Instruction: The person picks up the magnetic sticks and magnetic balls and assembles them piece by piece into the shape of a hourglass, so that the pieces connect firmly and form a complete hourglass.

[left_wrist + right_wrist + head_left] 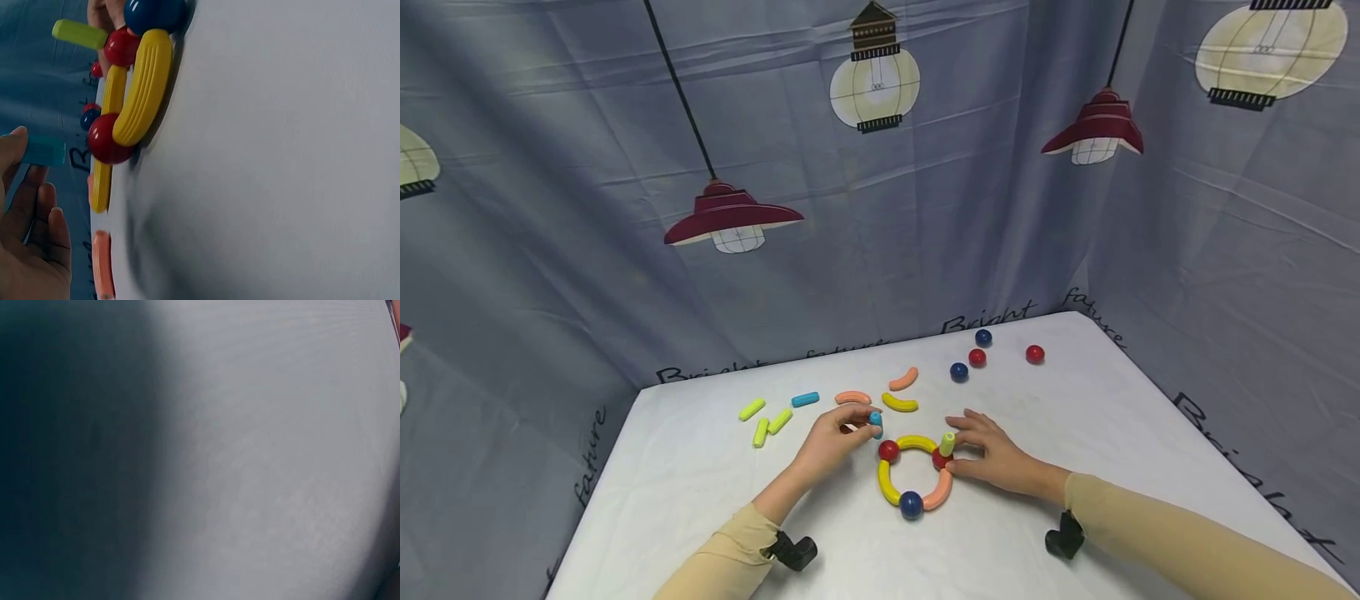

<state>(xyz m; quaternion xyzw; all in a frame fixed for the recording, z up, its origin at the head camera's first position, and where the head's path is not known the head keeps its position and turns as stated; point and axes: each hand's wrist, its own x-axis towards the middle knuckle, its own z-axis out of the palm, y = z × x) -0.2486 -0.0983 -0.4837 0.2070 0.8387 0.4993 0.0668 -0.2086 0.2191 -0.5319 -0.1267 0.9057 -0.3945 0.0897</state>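
Note:
My left hand pinches a short blue stick between thumb and fingers, above the table and apart from the ring. The ring lies flat: a left red ball, a right red ball, a blue ball, two curved yellow pieces and a curved orange piece. From the right red ball a green stick stands up, tilted slightly. My right hand is beside that ball, fingers spread and thumb at the joint with the orange piece. The right wrist view shows mostly blurred white cloth.
Loose green sticks and another blue stick lie at the left. Behind the ring are two curved orange pieces and a curved yellow piece. Several red and blue balls sit toward the back right of the white table.

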